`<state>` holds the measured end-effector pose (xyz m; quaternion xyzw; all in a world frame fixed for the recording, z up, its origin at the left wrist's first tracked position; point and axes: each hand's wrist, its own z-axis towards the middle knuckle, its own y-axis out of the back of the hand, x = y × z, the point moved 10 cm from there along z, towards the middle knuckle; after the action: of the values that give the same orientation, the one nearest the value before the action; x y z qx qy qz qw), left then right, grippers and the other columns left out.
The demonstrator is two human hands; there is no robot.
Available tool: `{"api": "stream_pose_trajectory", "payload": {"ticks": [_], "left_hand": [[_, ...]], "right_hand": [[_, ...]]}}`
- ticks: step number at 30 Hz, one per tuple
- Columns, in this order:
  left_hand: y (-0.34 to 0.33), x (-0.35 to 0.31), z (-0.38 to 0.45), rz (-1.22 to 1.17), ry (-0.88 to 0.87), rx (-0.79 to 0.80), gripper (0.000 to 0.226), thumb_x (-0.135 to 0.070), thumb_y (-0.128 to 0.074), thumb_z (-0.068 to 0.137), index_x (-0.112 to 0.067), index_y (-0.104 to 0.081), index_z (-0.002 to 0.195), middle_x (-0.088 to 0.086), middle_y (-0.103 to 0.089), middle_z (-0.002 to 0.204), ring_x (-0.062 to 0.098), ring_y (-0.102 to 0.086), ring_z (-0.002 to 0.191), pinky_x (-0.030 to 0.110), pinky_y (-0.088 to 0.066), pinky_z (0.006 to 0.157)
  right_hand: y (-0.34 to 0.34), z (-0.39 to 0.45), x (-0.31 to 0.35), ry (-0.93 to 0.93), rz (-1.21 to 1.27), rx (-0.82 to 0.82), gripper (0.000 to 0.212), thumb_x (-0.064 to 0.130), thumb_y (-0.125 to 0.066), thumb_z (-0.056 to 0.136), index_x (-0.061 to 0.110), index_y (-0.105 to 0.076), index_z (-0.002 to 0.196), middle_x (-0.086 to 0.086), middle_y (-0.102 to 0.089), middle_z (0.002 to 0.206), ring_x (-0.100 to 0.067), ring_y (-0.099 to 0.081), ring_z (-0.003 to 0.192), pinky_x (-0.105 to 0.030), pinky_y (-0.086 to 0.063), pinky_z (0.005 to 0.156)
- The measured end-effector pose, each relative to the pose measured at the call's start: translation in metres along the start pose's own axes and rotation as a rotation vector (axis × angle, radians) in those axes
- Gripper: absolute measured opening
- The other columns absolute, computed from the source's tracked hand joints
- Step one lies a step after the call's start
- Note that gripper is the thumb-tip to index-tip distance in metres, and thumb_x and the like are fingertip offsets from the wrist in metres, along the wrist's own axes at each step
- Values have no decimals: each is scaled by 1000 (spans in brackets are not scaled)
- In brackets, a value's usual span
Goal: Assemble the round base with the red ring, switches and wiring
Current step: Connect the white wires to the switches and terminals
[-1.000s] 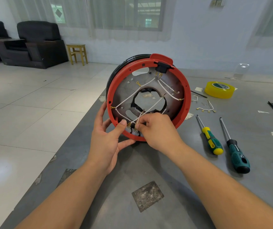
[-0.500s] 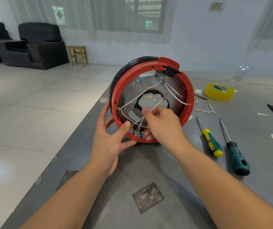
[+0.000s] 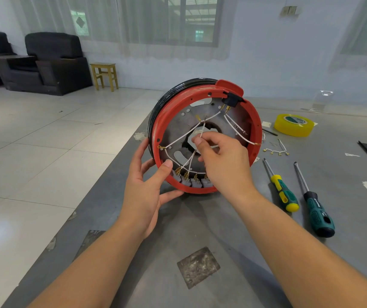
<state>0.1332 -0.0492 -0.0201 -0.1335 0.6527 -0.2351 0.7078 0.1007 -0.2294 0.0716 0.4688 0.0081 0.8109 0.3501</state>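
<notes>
Round base [image 3: 202, 134] stands on edge on bench [image 3: 200, 230], open face toward camera. Left hand [image 3: 147, 185] steadies its lower-left rim, fingers loose; right hand [image 3: 224, 156] apparently pinches a white wire [image 3: 202, 130] over the centre.

R hand [image 3: 223, 160] moved up from switches [image 3: 192, 181] to base centre, now pinching white wire [image 3: 202, 130]; switches uncovered.
</notes>
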Motion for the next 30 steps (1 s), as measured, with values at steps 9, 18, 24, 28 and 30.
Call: {"api": "stream_pose_trajectory", "payload": {"ticks": [9, 18, 24, 28, 30], "left_hand": [[2, 0, 0, 13, 1, -5, 65, -16, -76, 94, -55, -55, 141, 7, -57, 145, 35, -71, 118, 61, -63, 79], [7, 2, 2, -15, 31, -44, 64, -19, -78, 93, -51, -54, 143, 11, -61, 142, 33, -76, 110, 60, -64, 80], [7, 1, 1, -1, 25, -43, 65, -19, -78, 93, -51, -54, 144, 12, -61, 142, 32, -76, 109, 60, -64, 81], [7, 1, 1, 7, 20, -44, 66, -19, -79, 92, -51, -54, 144, 14, -61, 142, 33, -75, 111, 59, -64, 80], [7, 1, 2, 10, 17, -41, 66, -19, -79, 91, -50, -54, 144, 15, -62, 141, 33, -76, 110, 57, -65, 79]], "right_hand": [[-4, -2, 7, 36, 130, 15, 8, 22, -70, 96, 26, -74, 102, 16, -73, 86, -2, -70, 82, -16, -55, 75], [-3, -12, 20, 176, 1, -20, 12, 14, -66, 93, 24, -61, 87, 12, -63, 73, -4, -63, 69, -11, -45, 60], [-12, -19, 28, 301, -157, 13, 6, 23, -61, 97, 22, -55, 101, 10, -67, 80, -12, -67, 71, -39, -56, 66], [-16, -22, 31, 357, -171, 27, 10, 18, -63, 98, 19, -57, 107, 8, -71, 91, -13, -70, 80, -43, -58, 70], [-19, -26, 35, 400, -153, 48, 11, 18, -63, 99, 17, -61, 110, 8, -71, 94, -9, -69, 83, -39, -58, 71]]}}
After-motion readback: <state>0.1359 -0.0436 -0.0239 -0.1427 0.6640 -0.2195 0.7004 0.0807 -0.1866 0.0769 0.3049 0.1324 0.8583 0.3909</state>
